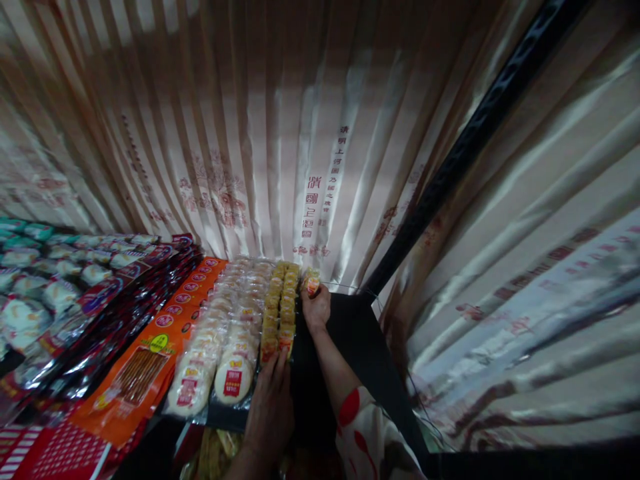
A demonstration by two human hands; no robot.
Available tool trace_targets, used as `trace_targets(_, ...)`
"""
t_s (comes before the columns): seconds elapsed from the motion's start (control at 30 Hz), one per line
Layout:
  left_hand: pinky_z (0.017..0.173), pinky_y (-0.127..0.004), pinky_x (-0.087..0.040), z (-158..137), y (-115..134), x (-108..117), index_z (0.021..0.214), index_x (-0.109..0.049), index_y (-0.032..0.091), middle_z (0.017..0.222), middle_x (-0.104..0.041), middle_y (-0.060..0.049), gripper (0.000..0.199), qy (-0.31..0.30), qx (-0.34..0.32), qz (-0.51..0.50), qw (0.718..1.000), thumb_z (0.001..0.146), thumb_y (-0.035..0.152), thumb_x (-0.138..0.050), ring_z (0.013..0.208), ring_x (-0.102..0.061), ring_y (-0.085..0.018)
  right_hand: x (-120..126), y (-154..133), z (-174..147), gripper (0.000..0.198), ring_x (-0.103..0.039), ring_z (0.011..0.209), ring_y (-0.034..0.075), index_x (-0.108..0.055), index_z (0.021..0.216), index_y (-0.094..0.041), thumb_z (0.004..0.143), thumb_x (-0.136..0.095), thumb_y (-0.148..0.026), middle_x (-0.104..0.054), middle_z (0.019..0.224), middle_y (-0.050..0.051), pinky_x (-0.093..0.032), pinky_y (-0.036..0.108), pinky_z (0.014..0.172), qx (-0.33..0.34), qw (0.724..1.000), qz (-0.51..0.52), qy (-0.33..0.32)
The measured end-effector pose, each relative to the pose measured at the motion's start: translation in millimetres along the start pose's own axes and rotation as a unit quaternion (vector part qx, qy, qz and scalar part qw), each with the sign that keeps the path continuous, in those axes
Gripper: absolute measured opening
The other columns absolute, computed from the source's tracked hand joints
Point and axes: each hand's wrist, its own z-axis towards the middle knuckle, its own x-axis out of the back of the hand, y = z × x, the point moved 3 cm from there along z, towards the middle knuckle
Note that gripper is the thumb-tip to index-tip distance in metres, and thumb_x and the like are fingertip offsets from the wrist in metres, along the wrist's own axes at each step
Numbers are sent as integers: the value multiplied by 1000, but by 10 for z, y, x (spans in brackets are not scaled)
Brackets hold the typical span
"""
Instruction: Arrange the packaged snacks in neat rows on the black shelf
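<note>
Your right hand (317, 308) reaches to the far edge of the black table (345, 333), its fingers closed around a small yellow packet (312, 283) near the curtain (280, 167). That packet sits just beside the far end of two rows of yellow packets (281, 293), which run side by side from the curtain toward you. Your left hand (273, 393) is at the near end of those rows, fingers stretched forward and together, their tips touching the closest packets; you cannot tell from this view whether they grip one or only rest there, as the thumb is hidden. Left of the yellow rows lie two rows of white cakes (234, 378) in clear wrap, overlapping, with red labels on the nearest ones. Next to them is an orange bag (190, 293) with brown sticks showing through its window, then a slanting stack of dark bags (135, 320), and beyond these, white packets (63, 297) and green packets (37, 231). A red basket (65, 440) shows at the lower left. Your right sleeve (360, 427) is pale with red shapes and lies over the bare part of the table. To its right, a black pole (450, 173) slants up in front of the printed curtain.
</note>
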Motion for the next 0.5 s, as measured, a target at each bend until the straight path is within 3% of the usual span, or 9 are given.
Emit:
trace_targets(0.27, 106, -48, -29, 45, 57, 80, 110, -61, 9, 125, -55, -13, 40, -18, -44, 50, 998, 77, 25, -46, 131, -33, -27, -53, -105, 76, 60, -54, 102, 27, -39, 127, -13, 77, -51, -44, -59, 112, 14, -43, 34, 79, -40, 997, -51, -45)
trace_targets(0.5, 107, -47, -30, 44, 84, 128, 104, -65, 7, 121, -58, -14, 36, 3, -43, 27, 999, 76, 23, -48, 130, -34, -28, -46, -124, 191, 37, -58, 88, 22, -57, 107, -19, 80, -48, -41, -63, 94, 8, -43, 30, 74, 50, 985, -123, -110)
